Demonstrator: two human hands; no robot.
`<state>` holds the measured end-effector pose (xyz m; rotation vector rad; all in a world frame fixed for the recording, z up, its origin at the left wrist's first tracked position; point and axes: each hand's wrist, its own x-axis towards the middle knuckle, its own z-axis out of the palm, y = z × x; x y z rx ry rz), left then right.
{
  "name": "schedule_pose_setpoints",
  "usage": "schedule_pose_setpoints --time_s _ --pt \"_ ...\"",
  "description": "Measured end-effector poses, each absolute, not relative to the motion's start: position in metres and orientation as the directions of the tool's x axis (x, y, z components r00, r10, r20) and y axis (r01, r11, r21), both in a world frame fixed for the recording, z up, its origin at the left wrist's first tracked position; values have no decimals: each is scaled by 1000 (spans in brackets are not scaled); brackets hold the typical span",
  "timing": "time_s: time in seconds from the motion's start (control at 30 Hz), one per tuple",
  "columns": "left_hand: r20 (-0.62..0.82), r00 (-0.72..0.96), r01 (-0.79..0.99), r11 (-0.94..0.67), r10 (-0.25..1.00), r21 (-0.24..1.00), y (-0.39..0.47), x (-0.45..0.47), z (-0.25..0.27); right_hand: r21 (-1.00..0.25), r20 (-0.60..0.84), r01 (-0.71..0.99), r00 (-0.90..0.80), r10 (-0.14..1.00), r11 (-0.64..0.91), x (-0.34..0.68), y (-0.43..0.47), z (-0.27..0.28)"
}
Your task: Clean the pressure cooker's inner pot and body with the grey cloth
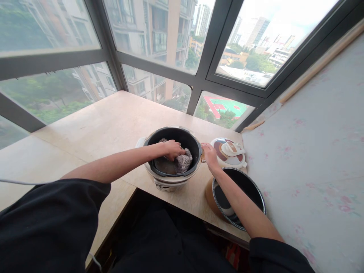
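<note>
A white rice cooker [167, 181] with a black inside stands on the beige counter [113, 125] in front of me. My left hand [172, 148] reaches down into it and is closed on a grey cloth [184, 161] pressed against the bottom. My right hand [209, 154] grips the cooker's right rim. The cooker's white and brown lid [229, 151] lies just right of it. A dark inner pot [244, 185] sits at the counter's near right, partly hidden under my right forearm.
Large windows with dark frames [199, 81] run along the counter's far side. A pale flowered wall [313, 151] closes the right side. A thin white cord [17, 182] crosses the left. The counter steps inward near my body.
</note>
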<state>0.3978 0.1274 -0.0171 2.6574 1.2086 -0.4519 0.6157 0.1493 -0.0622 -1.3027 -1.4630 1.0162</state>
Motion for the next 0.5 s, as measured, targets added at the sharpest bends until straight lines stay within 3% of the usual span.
schedule_pose_setpoints --time_s 0.33,0.5 --pt "-376 413 873 -478 829 -94 130 403 -18 -967 95 235 -40 995 102 616 151 -66" --pt "-395 501 822 -566 770 -60 139 419 -20 -972 102 210 -43 994 109 616 151 -68"
